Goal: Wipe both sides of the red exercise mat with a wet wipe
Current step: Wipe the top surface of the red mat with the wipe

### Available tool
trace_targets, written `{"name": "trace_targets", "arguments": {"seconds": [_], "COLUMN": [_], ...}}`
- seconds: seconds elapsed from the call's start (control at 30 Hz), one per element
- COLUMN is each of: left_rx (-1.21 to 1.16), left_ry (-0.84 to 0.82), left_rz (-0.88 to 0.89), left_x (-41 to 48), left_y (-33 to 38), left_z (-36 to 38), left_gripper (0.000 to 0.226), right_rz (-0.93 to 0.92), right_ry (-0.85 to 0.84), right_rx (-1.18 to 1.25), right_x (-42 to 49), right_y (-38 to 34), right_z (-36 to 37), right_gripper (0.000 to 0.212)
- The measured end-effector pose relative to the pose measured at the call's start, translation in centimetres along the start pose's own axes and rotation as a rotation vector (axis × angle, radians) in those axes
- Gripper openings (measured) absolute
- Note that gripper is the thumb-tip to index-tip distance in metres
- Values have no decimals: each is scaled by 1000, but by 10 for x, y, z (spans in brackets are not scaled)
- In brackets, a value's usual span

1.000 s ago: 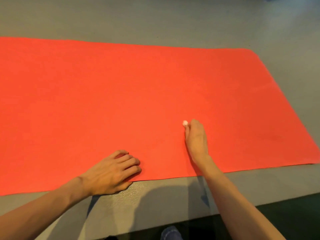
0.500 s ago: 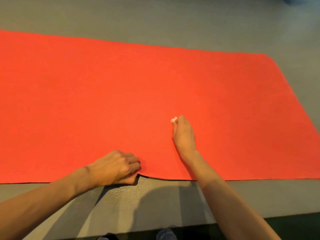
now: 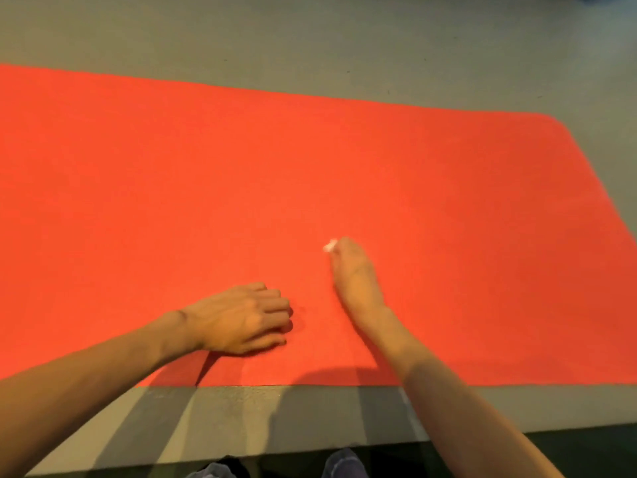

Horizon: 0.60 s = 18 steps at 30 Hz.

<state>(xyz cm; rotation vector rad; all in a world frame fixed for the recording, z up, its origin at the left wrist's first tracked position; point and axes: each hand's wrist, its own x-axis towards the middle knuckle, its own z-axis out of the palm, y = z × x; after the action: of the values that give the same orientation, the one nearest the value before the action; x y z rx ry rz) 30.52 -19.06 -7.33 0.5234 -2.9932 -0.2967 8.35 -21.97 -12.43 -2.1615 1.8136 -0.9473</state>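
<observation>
Fingers of the right hand (image 3: pixel 355 274) pinch a small white wet wipe (image 3: pixel 330 246) down on the red exercise mat (image 3: pixel 310 167), whose long axis runs left to right across them. The left hand (image 3: pixel 241 317), fingers curled with nothing visibly held, rests nearer the mat's front edge.

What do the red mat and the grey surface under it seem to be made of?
Red mat: probably foam or rubber; thin, matte, lies flat with no glare. Grey surface: hard-looking, finely pebbled near its front edge; perhaps coated board or concrete.
</observation>
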Motion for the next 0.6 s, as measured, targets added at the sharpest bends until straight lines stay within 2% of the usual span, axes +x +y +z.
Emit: {"name": "trace_targets", "arguments": {"seconds": [0.07,0.1,0.13,0.2,0.27,0.33,0.37,0.4,0.43,0.5,0.53,0.57,0.6], "left_rx": [89,120,140,167,188,182,178,174,167,147,140,131,115], "left_ry": [53,70,78,77,63,58,65,73,82,106,120,133,147], "left_rz": [-93,-148,-203,-311,-427,-540,-587,-631,-673,-749,-790,-832,-867], "left_x": [1,1,1,1,2,5,7,11,15,23,28,32,36], "left_y": [-15,-23,-30,-42,-52,-61,-65,-70,-75,-87,-94,-100,-106], "left_z": [-6,-8,-11,-16,-17,-17,-16,-17,-17,-17,-16,-15,-13], "left_gripper": [28,31,33,32,30,33,35,37,39,42,40,37,35], "right_rz": [-338,-402,-389,-223,75,371,370,298,152,-253,-353,-357,-270], "right_ry": [-169,-224,-211,-67,23,-4,-13,-59,-124,-234,-243,-181,-74], "right_rx": [24,20,15,-86,-182,-146,-124,-34,35,-24,-72,-115,-175], "right_x": [-14,-11,-1,28,57,71,71,67,60,45,51,67,84], "right_y": [-26,-28,-20,7,40,44,33,14,-8,-28,-19,-5,19], "right_z": [17,16,10,-1,-15,-15,-8,1,11,32,37,33,31], "right_gripper": [14,15,21,26,7,15,21,26,28,12,10,18,20]}}
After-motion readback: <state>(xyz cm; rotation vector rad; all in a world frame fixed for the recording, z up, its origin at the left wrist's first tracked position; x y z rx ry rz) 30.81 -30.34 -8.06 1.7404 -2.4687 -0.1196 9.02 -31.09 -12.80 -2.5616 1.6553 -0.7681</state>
